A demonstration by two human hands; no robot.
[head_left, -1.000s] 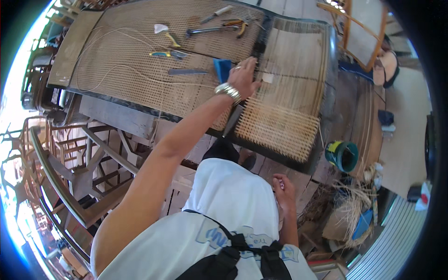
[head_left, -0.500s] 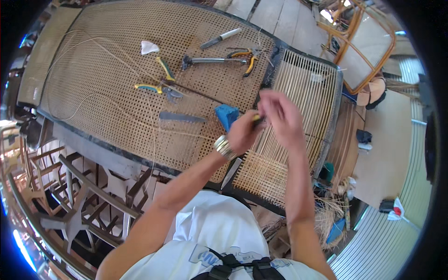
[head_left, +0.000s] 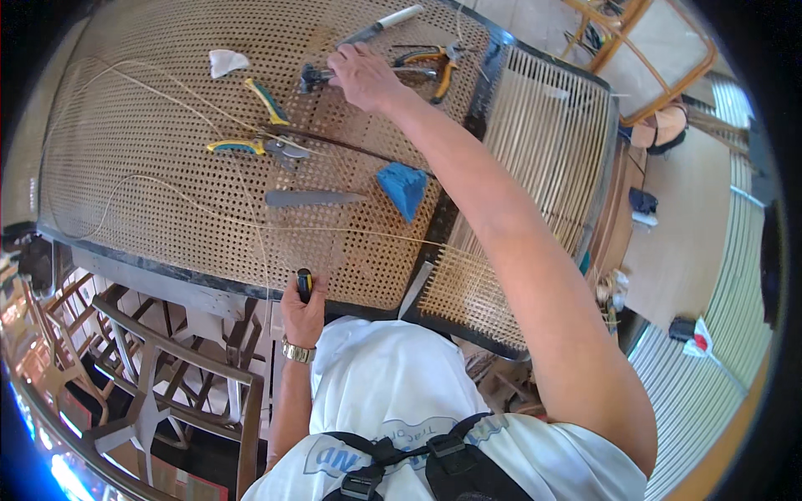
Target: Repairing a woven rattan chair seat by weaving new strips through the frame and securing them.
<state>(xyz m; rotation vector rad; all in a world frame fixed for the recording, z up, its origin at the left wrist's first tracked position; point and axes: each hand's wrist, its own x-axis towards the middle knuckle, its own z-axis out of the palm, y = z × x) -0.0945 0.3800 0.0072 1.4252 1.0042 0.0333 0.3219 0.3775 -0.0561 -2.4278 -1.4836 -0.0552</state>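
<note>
My left hand (head_left: pixel 304 319), wearing a metal watch, is closed around a black-and-yellow utility knife (head_left: pixel 305 285) at the near edge of the woven cane panel (head_left: pixel 192 196). No blade shows on it. Farther off, my right hand (head_left: pixel 365 77) lies over a hammer (head_left: pixel 314 78), its fingers bent round the handle close to the head. Just beyond those fingers is a pale-handled tool (head_left: pixel 397 17). Black-and-orange pliers (head_left: pixel 448 71) sit to the right of the hammer. Yellow-and-green pruning shears (head_left: pixel 271 145) lie nearer me, beside a thin dark rod (head_left: pixel 342 144).
A blue block (head_left: pixel 403 189) and a grey flat blade (head_left: pixel 309 198) rest on the panel, with loose cane strands (head_left: pixel 180 192) across it. At right is a frame of partly woven cane strips (head_left: pixel 535 150); a pointed blade (head_left: pixel 417 288) lies by its corner. Wooden chair frames (head_left: pixel 175 351) stand lower left.
My hands have parted. The left came down toward me with the utility knife, away from the strips. The right reached across, far and left, onto the hammer. The view shifted slightly.
</note>
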